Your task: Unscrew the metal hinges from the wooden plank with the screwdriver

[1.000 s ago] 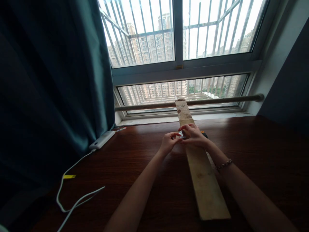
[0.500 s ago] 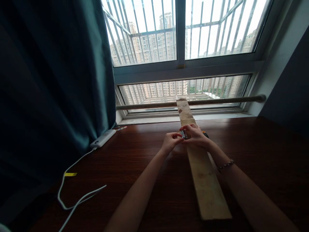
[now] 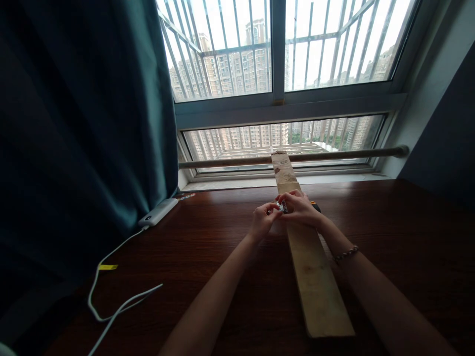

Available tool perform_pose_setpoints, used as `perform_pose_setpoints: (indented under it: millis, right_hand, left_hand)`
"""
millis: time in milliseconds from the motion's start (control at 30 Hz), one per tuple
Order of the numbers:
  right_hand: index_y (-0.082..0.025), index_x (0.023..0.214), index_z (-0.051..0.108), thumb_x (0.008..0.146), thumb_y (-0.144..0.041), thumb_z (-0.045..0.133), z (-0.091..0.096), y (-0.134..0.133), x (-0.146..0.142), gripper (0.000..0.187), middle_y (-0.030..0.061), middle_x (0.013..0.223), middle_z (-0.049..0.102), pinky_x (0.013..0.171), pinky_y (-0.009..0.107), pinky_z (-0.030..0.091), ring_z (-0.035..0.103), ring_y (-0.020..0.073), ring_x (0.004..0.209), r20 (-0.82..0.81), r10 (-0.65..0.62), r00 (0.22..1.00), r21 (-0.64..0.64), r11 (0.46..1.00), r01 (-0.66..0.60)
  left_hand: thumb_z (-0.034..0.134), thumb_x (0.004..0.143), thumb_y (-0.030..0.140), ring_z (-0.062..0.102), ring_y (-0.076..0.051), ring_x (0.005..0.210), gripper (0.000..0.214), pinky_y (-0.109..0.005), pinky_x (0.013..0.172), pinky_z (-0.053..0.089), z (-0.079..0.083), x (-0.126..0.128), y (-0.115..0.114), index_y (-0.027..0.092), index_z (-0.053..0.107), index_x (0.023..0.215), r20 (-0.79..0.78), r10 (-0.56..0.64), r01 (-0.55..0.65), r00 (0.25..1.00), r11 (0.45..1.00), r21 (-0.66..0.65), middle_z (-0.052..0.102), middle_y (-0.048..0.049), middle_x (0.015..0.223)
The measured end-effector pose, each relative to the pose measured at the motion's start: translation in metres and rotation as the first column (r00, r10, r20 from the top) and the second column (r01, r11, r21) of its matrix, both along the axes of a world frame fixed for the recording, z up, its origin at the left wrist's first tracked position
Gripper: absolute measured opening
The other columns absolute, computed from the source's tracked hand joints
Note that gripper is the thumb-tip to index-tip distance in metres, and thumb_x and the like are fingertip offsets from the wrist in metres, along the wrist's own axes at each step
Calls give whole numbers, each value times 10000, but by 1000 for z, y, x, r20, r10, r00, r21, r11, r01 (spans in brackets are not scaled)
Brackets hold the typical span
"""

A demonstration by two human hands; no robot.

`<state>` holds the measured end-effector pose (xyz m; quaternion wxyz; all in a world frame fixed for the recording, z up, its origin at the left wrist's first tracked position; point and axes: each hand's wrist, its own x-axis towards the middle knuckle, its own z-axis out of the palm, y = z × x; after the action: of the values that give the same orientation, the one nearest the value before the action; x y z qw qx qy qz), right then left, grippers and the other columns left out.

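Note:
A long wooden board (image 3: 321,282) lies on the dark table, its far end near the window rail. Over the board's left edge, my right hand (image 3: 300,207) pinches a small silvery metal piece (image 3: 283,206) with holes, perhaps a hinge or bracket; its exact kind is too small to make out. From the left, my left hand (image 3: 262,220) meets it, thumb and forefinger pinched at the metal piece's left side. Whether those fingertips also hold something smaller cannot be seen. Just right of my right hand, a black and orange object (image 3: 315,206) shows partly, the rest hidden.
On the left of the reddish-brown table (image 3: 208,247) lies a white power strip or power bank (image 3: 159,212), with a white cable (image 3: 93,291) bearing a yellow tag (image 3: 108,267). A dark teal curtain (image 3: 148,123) hangs beside it. A horizontal rail (image 3: 334,155) crosses before the window.
My left hand has turned slightly and its fingers have shifted at the metal piece, which now catches more light. My right hand has stayed nearly in place.

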<state>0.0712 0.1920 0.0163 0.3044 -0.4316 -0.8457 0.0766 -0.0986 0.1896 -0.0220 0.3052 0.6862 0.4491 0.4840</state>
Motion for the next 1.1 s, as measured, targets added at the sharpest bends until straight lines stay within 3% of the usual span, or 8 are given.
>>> perform_pose_setpoints:
  millis: [233, 467, 1100]
  right_hand:
    - [-284, 993, 555, 653, -476, 660, -1, 1, 1, 404, 17, 1046, 609, 886, 467, 270, 429, 262, 1017, -9, 23, 1000, 14, 1000, -23]
    - [-287, 966, 560, 648, -477, 661, 0, 1, 0, 384, 7, 1084, 596, 880, 482, 258, 424, 266, 1022, 9, 17, 1000, -5, 1000, -17]
    - [-317, 967, 586, 673, -466, 644, 2, -1, -1, 335, -17, 1098, 589, 885, 483, 259, 416, 270, 1024, 20, 37, 999, -1, 999, -37]
  left_hand:
    - [605, 681, 386, 350, -69, 517, 285, -200, 508, 281, 6, -1, 3, 150, 656, 832, -26, -67, 66, 997, 997, -38, 416, 46, 560]
    - [590, 698, 382, 353, -70, 521, 275, -201, 517, 287, 5, -5, 2, 151, 647, 837, -49, -110, 111, 993, 994, 14, 440, 39, 581]
    - [581, 703, 388, 436, -83, 550, 270, -200, 544, 341, 4, -2, 2, 168, 652, 843, -94, 21, -16, 995, 999, 45, 505, 25, 613]
